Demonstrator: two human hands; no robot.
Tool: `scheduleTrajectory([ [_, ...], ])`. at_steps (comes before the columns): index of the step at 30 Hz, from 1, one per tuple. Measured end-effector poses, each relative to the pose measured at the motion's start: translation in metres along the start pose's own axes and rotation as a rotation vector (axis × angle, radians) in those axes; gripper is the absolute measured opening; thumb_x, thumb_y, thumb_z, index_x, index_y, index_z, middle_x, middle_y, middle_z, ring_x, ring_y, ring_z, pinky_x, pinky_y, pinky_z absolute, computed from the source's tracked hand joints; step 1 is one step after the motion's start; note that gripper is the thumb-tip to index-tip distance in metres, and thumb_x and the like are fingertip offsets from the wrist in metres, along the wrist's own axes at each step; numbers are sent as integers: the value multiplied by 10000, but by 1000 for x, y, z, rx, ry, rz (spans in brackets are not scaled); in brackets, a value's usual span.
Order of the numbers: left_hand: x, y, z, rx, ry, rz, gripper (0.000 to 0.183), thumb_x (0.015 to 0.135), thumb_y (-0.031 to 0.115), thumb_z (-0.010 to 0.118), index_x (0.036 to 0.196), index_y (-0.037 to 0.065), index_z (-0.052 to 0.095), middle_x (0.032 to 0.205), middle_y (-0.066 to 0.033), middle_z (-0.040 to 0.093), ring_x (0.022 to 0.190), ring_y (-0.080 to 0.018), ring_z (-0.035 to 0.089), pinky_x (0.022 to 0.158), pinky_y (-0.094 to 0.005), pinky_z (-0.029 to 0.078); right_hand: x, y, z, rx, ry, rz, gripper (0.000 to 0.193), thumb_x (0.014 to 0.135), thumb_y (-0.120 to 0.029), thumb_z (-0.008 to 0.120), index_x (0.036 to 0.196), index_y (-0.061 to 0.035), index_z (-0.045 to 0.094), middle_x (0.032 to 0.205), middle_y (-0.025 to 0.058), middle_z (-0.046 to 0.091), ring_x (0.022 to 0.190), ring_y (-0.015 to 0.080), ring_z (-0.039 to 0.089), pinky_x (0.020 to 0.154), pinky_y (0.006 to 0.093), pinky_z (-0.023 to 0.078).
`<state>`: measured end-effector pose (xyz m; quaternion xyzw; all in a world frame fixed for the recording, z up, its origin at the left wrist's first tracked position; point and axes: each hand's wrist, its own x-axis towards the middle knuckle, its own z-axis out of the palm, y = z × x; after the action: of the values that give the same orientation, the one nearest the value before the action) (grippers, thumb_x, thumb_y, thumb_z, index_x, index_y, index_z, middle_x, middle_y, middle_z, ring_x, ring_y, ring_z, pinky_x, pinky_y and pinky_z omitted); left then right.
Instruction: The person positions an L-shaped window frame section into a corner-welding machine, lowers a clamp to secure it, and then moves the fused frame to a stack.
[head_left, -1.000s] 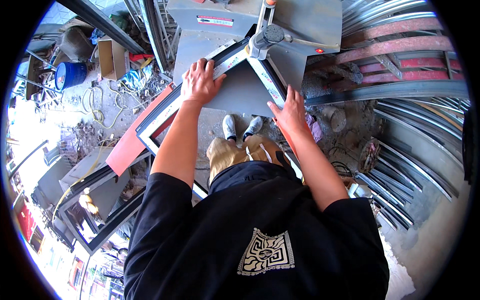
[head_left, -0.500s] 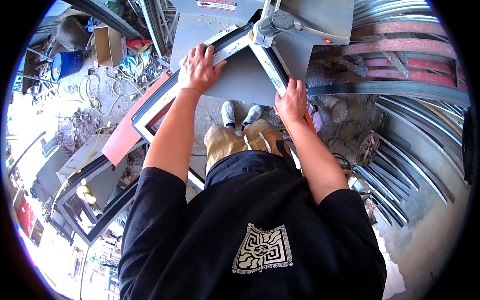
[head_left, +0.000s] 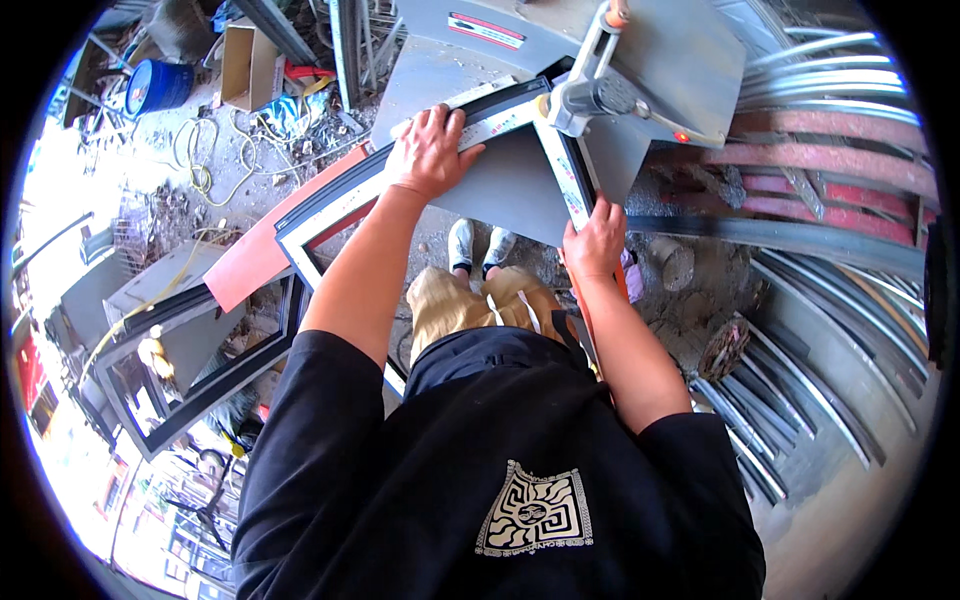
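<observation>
A window frame [head_left: 505,122] with black and white bars lies with one corner on the flat grey plate of a machine [head_left: 500,200]. At that corner, a pale metal arm with a round grey cylinder [head_left: 614,97] stands over the frame; whether it touches is unclear. My left hand [head_left: 430,158] is wrapped over the left bar, thumb apart from the fingers. Lower on the right bar, my right hand [head_left: 597,242] grips it with bent fingers. Part of the frame is hidden behind my left forearm.
An orange-pink board [head_left: 245,272] slants beneath the frame's left side. Another dark frame [head_left: 205,400] stands at lower left. Long metal profiles [head_left: 830,350] and red beams [head_left: 830,160] fill the right. A cardboard box [head_left: 248,68], blue drum [head_left: 158,88] and yellow hose [head_left: 200,165] are at far left.
The whole view has shifted, so the machine and frame appear further right and slightly lower. Both hands keep hold of the same two bars.
</observation>
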<state>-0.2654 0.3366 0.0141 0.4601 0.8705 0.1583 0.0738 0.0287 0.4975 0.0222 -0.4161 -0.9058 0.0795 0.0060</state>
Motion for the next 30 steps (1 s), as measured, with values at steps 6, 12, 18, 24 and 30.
scheduleTrajectory([
  [6,-2,-2,1,-31,14,19,644,993,538,795,1429,78,685,1409,-144,676,1308,-355,672,1081,-541,554,-1,3,2,-34,5,-34,783,817,-200,938,1500,-2,610,1289,212,654,1233,435,662,1118,537,540],
  [12,-4,-5,3,-24,29,23,657,995,550,788,1439,81,674,1406,-154,673,1295,-364,674,1080,-540,545,-2,3,4,-44,-8,-27,751,830,-203,925,1484,5,622,1283,217,651,1228,442,662,1112,545,538],
  [18,-3,-4,2,-33,30,32,660,1001,555,782,1440,76,667,1412,-161,668,1304,-364,670,1082,-544,534,-1,5,5,-58,-9,-24,751,836,-214,921,1487,5,616,1276,220,652,1212,441,663,1106,548,537],
  [24,-4,-4,1,-34,11,21,644,1004,542,783,1428,74,660,1413,-170,665,1311,-372,667,1093,-547,529,-1,1,2,-70,-55,8,761,845,-227,920,1502,0,609,1280,219,654,1231,437,659,1115,547,534],
  [30,-5,-5,3,-32,45,35,639,1005,540,783,1422,73,655,1395,-167,664,1299,-375,666,1080,-548,532,-2,1,1,-66,-38,-3,779,833,-215,932,1509,-8,605,1281,216,655,1237,435,657,1119,542,535],
])
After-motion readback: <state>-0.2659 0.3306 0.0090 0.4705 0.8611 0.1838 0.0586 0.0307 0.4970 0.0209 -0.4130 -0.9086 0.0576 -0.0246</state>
